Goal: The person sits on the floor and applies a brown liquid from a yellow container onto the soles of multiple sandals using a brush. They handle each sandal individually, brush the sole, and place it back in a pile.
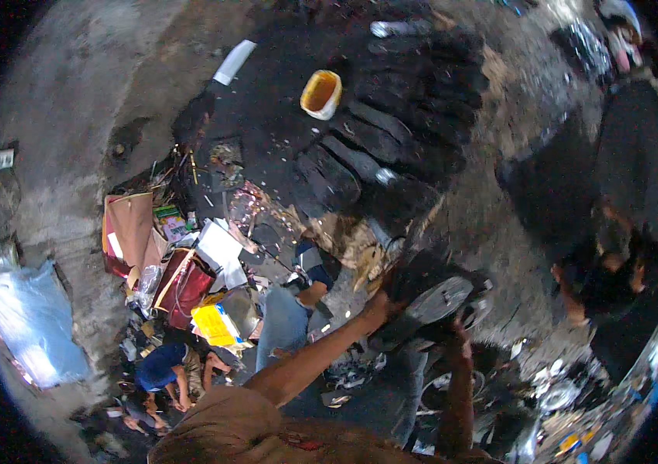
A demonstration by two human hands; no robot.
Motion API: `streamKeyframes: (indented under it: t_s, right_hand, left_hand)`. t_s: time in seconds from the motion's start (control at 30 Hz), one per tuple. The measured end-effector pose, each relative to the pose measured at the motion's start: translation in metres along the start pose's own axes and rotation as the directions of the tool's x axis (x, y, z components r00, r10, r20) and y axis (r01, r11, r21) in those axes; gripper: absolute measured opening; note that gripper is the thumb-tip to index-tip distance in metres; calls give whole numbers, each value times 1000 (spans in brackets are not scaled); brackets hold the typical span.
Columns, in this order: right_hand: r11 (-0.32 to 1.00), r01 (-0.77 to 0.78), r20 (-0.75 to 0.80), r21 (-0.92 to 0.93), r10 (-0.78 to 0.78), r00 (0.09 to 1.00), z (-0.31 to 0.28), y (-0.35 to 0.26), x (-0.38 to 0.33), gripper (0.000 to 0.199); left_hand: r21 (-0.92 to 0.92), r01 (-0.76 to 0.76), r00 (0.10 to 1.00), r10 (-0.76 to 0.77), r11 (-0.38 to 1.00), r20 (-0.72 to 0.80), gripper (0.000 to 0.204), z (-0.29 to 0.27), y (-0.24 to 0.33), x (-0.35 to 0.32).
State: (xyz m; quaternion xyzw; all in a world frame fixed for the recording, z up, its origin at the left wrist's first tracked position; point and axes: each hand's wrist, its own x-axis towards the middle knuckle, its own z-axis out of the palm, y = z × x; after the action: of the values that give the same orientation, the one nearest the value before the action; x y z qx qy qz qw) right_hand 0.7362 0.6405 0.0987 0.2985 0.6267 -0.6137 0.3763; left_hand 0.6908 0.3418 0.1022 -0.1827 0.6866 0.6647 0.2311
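Both my hands are around a black shoe with a grey, oval sole face point(441, 300), above my lap. My left hand point(379, 307) is closed on its left side, with the fingertips partly hidden by the dark material. From below, my right hand point(459, 338) grips its right side; motion blur softens the fingers. Just beyond, several dark shoe soles point(325, 174) lie in a fanned row on a black mat point(267, 93). A yellow-rimmed white tub point(330, 83) with amber-brown contents stands among them.
To the left lie a dark red bag point(186, 288), brown sheet material point(129, 224), white papers point(221, 251) and a yellow box point(215, 325). A blue plastic-wrapped bundle point(35, 321) rests at far left. Other people are lower left point(160, 367) and right point(615, 294). Scraps point(557, 387) litter the lower right.
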Motion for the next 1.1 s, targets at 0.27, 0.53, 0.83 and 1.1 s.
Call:
streamKeyframes:
  t_s: [0.27,0.53,0.83,1.1]
  right_hand:
    - [995,-89,325,-34,95,941,229,-118,-6,58]
    - [989,112,673,-94,-19,739,517,-258,-23,86]
    - [992,17,745,125,-105,659,694,-414,-12,98]
    - [906,262,336,333,-374,864,730,-484,182,87]
  left_hand:
    - [-304,92,931,-190,948,-312,92,-213,15,-124]
    - [-499,-50,705,-323,865,-631,92,-458,60,-226]
    - [-434,-126,669,-247,892,-701,93,-667,166,-185]
    - [-438,42,781,-302,898,-546,94,-761,196,79]
